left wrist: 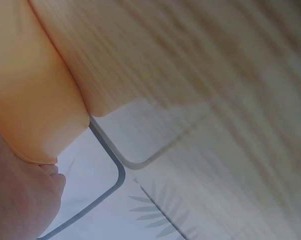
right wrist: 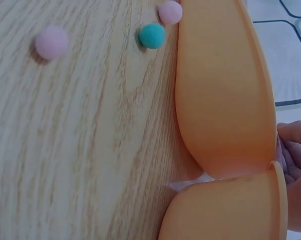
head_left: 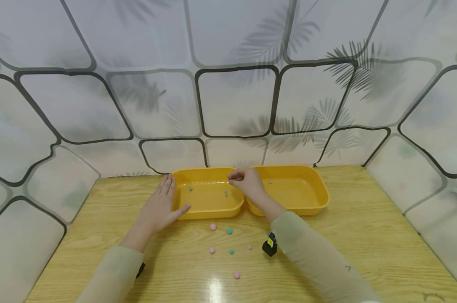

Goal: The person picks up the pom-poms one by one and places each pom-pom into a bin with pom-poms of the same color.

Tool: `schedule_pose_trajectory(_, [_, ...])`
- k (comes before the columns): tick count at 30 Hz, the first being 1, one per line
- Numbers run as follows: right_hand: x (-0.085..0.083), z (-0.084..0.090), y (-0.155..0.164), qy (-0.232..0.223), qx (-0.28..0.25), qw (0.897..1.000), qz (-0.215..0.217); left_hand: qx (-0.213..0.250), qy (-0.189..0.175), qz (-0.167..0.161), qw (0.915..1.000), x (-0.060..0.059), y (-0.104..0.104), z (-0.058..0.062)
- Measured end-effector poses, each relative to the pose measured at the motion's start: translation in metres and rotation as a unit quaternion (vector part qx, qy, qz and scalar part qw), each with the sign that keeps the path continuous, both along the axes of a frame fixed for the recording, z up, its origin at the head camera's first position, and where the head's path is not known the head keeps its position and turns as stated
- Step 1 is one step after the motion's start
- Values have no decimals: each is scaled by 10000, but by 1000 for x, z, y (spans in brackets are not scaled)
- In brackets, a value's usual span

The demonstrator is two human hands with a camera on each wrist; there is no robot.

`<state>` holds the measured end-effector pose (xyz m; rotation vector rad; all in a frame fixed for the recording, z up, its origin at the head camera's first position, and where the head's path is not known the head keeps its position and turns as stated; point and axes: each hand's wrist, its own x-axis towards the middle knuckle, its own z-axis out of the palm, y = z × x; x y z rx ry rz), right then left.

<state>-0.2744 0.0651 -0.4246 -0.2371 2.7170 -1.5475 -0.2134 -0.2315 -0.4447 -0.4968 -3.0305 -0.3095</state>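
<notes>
Two yellow trays stand side by side at the back of the wooden table. My left hand point(head_left: 163, 202) lies flat with straight fingers against the outer left wall of the left tray point(head_left: 209, 214). My right hand point(head_left: 237, 179) hovers over that tray's back right corner, fingertips pinched together; whether anything is between them I cannot see. Two teal pom-poms point(head_left: 190, 189) lie in the left tray, and one pink pom-pom point(head_left: 270, 182) in the right tray point(head_left: 308, 208). The right wrist view shows both tray walls point(right wrist: 220, 90) and my curled fingers point(right wrist: 293, 145) at the rim.
Several loose pink and teal pom-poms lie on the table in front of the trays, such as a pink one point(head_left: 213, 227) and a teal one point(head_left: 229, 231). A black wrist camera point(head_left: 270, 245) sits on my right forearm. Patterned walls close in the table.
</notes>
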Motion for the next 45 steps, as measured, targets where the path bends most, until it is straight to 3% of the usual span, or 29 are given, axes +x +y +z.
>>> schedule_pose_trajectory(19, [7,10,14,-285,-858,9958,132,8,34,19,10000,1,1,2])
schedule_pose_trajectory(33, [29,25,50,-85,-677,9959,589,-14,58,10,10000,2,1,1])
schedule_pose_trajectory(45, [49,20,83,-136,-460,9956,804,57,89,1,9999,4,3,4])
